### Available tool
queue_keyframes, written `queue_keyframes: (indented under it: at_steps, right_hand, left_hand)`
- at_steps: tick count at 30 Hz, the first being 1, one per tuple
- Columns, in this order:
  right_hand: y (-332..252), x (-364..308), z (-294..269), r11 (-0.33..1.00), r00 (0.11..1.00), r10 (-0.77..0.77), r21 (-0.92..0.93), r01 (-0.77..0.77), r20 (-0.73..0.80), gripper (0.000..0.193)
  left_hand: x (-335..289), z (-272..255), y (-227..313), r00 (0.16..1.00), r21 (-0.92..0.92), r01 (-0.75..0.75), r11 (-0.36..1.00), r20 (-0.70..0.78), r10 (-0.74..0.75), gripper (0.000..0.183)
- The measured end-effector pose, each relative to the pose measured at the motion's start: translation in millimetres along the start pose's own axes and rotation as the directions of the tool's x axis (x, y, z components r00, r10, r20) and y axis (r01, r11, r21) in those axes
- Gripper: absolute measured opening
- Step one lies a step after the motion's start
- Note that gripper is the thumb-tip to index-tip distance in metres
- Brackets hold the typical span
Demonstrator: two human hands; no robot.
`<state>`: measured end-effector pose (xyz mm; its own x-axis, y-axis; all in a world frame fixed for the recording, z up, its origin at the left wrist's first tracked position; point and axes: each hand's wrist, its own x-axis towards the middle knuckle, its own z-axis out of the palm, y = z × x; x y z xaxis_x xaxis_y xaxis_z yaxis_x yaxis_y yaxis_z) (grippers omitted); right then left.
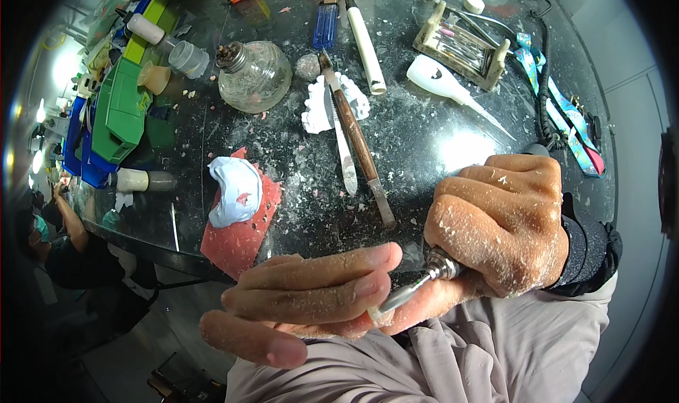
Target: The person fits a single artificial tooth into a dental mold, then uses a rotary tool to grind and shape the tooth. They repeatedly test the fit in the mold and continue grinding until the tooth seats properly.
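My right hand (498, 222) is closed in a fist around a handpiece (444, 264) with a metal chuck and a slim silver bur (404, 294). Low at the front, over my lap, my left hand (311, 290) pinches a small whitish translucent piece (382, 318) against the bur's tip; its kind is mostly hidden by the fingers. The outer fingers of that hand stretch out. Pale dust coats both hands. Beyond my left hand, a white arch-shaped piece (235, 191) lies on a pink wax sheet (228, 251). A wooden-handled wax knife (350, 123) and a metal spatula (344, 155) lean across a white plaster cast (318, 109).
A glass burner (256, 77), blue lighter (325, 24) and white nozzle bottle (437, 79) stand or lie farther back. A tool rack (463, 49), black coiled cable (544, 99) and lanyard (569, 116) are right. Green bins (122, 113) line the left; a co-worker (78, 261) is beyond.
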<state>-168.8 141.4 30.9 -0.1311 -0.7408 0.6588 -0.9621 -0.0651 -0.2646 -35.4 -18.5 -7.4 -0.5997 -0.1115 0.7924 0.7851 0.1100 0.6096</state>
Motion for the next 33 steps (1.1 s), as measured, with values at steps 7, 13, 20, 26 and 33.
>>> queue_keyframes:
  at_steps: [7, 13, 20, 26, 33]
  right_hand:
    - [0, 0, 1, 1.000, 1.000, -0.008, 0.027, 0.008, -0.005, 0.070]
    - [-1, -1, -4, 1.000, 0.998, 0.020, -0.005, -0.020, 0.067, 0.068]
    - [-1, -1, -4, 1.000, 0.998, 0.004, -0.009, -0.003, 0.064, 0.066]
    - [2, -2, -6, 1.000, 0.997, -0.012, -0.010, 0.013, 0.075, 0.065]
    - [3, -1, -3, 0.999, 0.999, -0.004, -0.045, 0.006, 0.042, 0.067]
  left_hand:
    - [4, 2, -7, 0.998, -0.001, -0.059, 0.998, -0.026, 0.059, 0.058]
    - [-3, -5, -2, 0.998, -0.078, 0.041, 0.996, 0.052, -0.037, 0.054]
    - [-9, -5, 3, 0.996, -0.147, 0.079, 0.986, 0.059, -0.071, 0.041]
    - [-14, -6, 0, 0.992, -0.218, 0.116, 0.969, 0.073, -0.102, 0.031]
    - [-21, -4, 2, 0.990, -0.197, 0.137, 0.971, 0.045, -0.130, 0.033]
